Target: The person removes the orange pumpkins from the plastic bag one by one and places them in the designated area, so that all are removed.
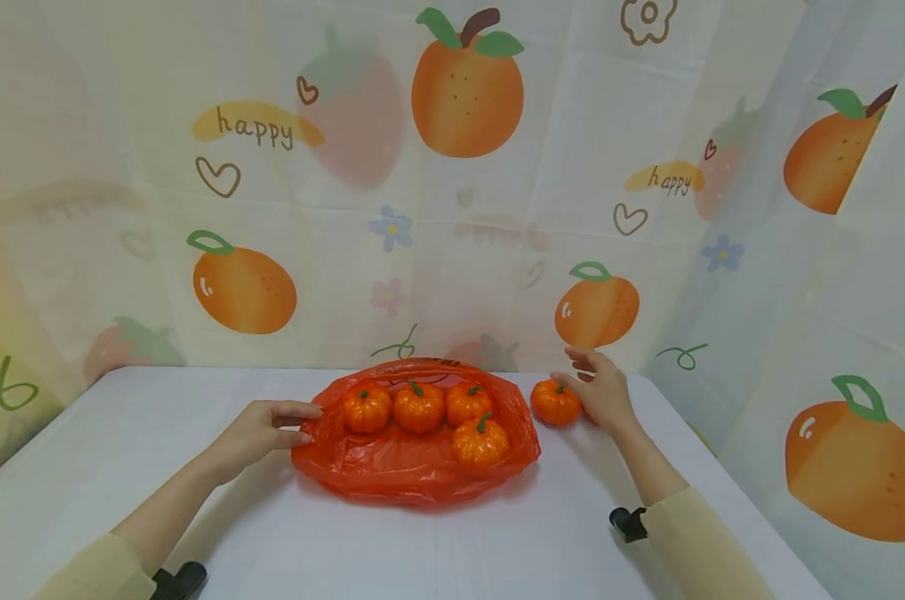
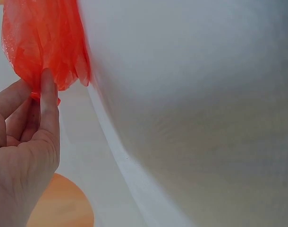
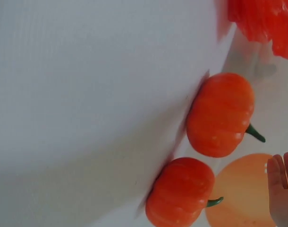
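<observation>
A red plastic bag (image 1: 377,462) lies open on the table, with several small orange pumpkins (image 1: 419,408) with green stems inside its mouth. My left hand (image 1: 261,435) pinches the bag's left edge; in the left wrist view, a bit of red film (image 2: 36,96) shows between the fingers. To the right of the bag sits a loose pumpkin (image 1: 555,403). My right hand (image 1: 606,392) hovers just beside it, fingers extended and holding nothing. The right wrist view shows a second loose pumpkin (image 3: 180,193) next to the first; in the head view my right hand mostly hides it.
The white table (image 1: 392,550) carries the bag and pumpkins. Behind it hangs a fruit-printed curtain (image 1: 467,275), which continues along the right side. A black strap mount (image 1: 628,525) sits on the right wrist, another (image 1: 181,581) on the left.
</observation>
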